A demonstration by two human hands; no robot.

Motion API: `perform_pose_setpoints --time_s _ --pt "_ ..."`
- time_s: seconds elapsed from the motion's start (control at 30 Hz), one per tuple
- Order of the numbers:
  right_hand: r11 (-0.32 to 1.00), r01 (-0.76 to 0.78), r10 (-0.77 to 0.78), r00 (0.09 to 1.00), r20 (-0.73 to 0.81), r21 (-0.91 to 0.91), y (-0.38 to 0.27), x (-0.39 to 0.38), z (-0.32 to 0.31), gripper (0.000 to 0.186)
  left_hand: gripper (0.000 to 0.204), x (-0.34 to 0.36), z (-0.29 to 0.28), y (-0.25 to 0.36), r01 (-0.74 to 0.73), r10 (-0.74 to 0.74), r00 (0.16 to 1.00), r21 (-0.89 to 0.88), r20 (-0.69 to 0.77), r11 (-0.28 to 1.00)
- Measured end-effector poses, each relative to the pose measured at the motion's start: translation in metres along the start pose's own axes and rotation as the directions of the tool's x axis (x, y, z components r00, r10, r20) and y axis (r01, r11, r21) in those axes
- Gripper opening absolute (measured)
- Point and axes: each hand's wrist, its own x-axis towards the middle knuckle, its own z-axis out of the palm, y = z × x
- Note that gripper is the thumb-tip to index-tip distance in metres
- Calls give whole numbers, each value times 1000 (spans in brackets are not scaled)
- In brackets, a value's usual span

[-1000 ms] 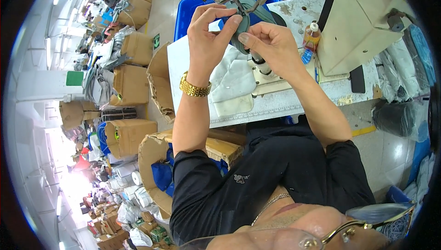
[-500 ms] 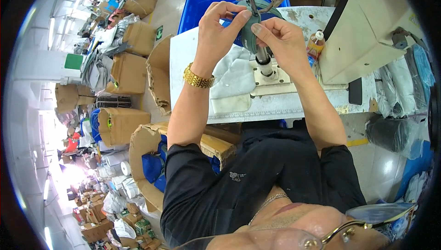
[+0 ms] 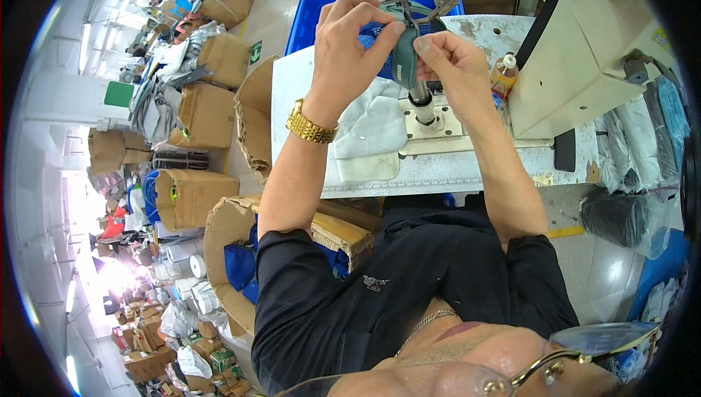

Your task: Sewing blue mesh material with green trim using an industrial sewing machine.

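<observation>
Teal fabric piece (image 3: 404, 61) now up at the sewing machine (image 3: 577, 54) post over the bench (image 3: 438, 171), w/ my left hand (image 3: 350, 47) & right hand (image 3: 449, 61) both pinching it, closer than a sec ago, so seating's near.

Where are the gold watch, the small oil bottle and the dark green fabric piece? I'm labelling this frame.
gold watch (image 3: 310, 126): head view, on the band at the left wrist.
oil bottle (image 3: 504, 74): head view, on its amber body.
dark green fabric piece (image 3: 406, 65): head view, on its middle between both hands.
</observation>
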Motion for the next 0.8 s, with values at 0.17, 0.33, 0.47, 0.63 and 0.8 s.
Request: perform_pose_setpoints --time_s 0.17,0.33,0.47,0.63,0.8 --pt "996 75 -81 985 149 43 21 -12 0 12 11 0 1 -4 -107 126 992 -358 29 928" --pt "996 64 -74 985 154 69 17 -16 2 17 12 1 -2 3 -12 41 996 -326 83 945" --pt "983 129 -153 970 191 132 23 -20 6 33 13 3 -4 5 33 2 993 -283 122 959" --pt "990 51 -79 971 224 129 13 -35 7 49 14 -6 -13 19 -188 187 979 -2 79 982" --pt "967 -49 -10 973 231 249 -4 -47 13 62 17 -9 -12 17 -119 128 988 -96 86 988"
